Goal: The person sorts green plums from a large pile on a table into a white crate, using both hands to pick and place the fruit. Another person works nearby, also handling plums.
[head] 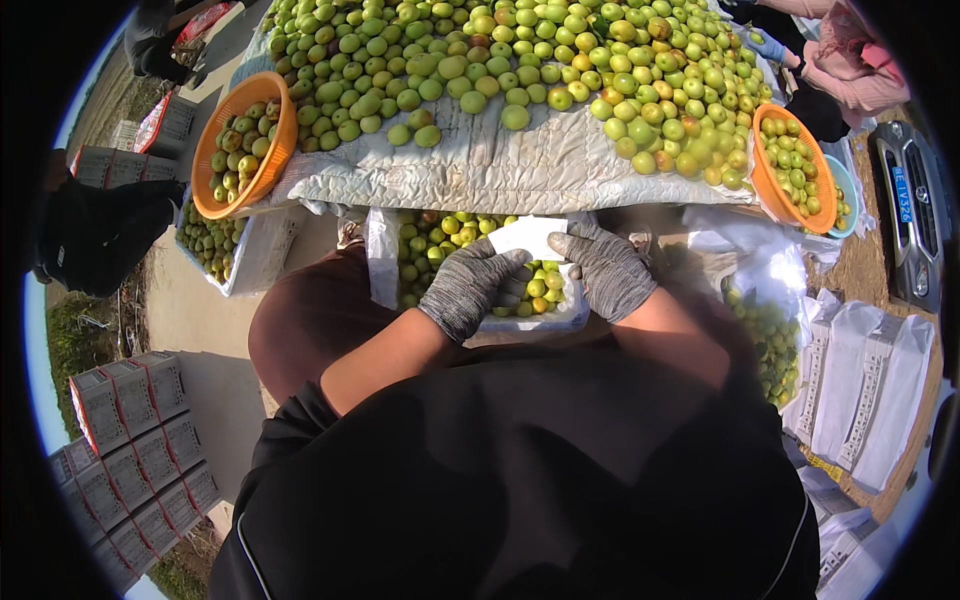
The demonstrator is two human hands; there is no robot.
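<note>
Both my hands wear grey knitted gloves and hold a small white paper slip (531, 237) over a lined box of fruit. My left hand (474, 285) pinches its left end between thumb and fingers. The right end is gripped by my right hand (606, 264). Beneath them, green jujube-like fruit (441, 238) fills the box (384, 259), whose white plastic liner is folded over the rim. My hands and the slip hide part of the fruit. Just beyond, a quilted cloth (450, 176) covers a surface heaped with more green fruit (420, 67).
Orange baskets of fruit stand at the cloth's left (281, 142) and right (759, 176) ends. Filled boxes flank me: one at left (259, 251), a plastic-lined one at right. Stacked cartons (142, 450) rise at lower left. Other people (847, 67) are nearby; a vehicle (911, 217) is parked at right.
</note>
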